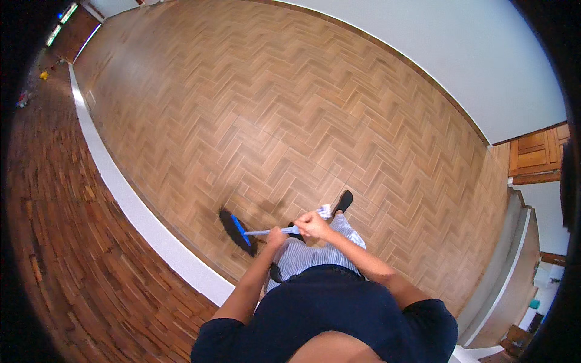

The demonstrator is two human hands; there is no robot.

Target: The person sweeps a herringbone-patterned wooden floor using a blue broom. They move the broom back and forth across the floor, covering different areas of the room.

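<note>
A broom crosses in front of my legs, its pale handle [259,233] slanting from upper right down to lower left. My left hand [276,237] grips the handle close to the broom head. Farther up, my right hand [313,224] is closed around it, and the whitish handle end [325,211] sticks out beyond my fingers. Dark bristles [235,232] with a blue strip [239,229] form the head, which is at my left, over the tiled floor [290,113]. Whether the bristles touch the tiles I cannot tell.
A white wall strip [136,199] runs along my left, with dark wood cladding [77,245] beyond. A white wall [458,59] bounds the far right. Grey steps [492,272] stand at my right, below a wooden panelled door [532,152]. My dark shoe [345,201] is planted ahead.
</note>
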